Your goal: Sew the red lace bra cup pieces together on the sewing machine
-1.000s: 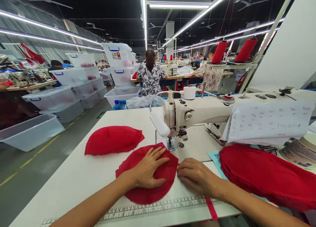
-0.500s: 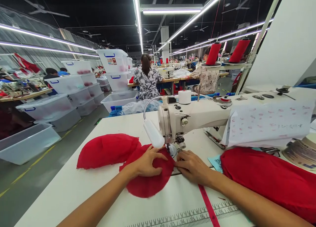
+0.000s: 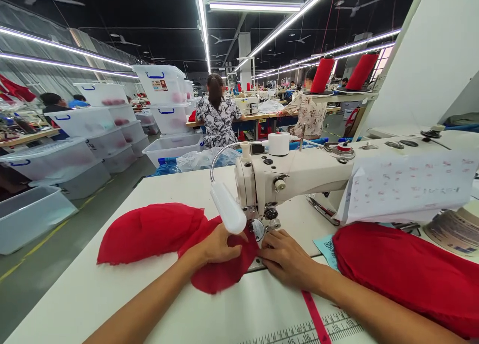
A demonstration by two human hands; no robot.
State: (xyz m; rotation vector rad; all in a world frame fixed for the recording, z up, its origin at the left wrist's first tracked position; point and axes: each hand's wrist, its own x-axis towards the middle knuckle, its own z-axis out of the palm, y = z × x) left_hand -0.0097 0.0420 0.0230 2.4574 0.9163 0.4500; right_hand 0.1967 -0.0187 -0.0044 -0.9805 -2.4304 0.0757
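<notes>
A rounded red fabric piece [image 3: 215, 278] lies at the needle area of a white sewing machine [image 3: 295, 172]. My left hand [image 3: 217, 244] rests on it left of the needle, thumb and fingers apart. At the fabric's right edge, beside the presser foot, my right hand [image 3: 286, 256] has its fingers closed on the cloth. The fingertips are partly hidden. Another red fabric section [image 3: 149, 231] spreads to the left and meets the piece under my left hand. A white lamp [image 3: 228, 209] hangs over the seam area and covers part of the cloth.
Red fabric [image 3: 396, 269] is heaped at the right, beside a tape roll [image 3: 454, 229]. Thread snips [image 3: 322, 209] lie behind my right hand. A red strip [image 3: 315, 314] crosses the printed ruler. Plastic bins [image 3: 97, 127] stand left; people sit at machines ahead.
The view has shifted slightly to the right. The fabric under my left hand has drawn inward and its lower edge is higher. My right hand stays at the cloth's edge.
</notes>
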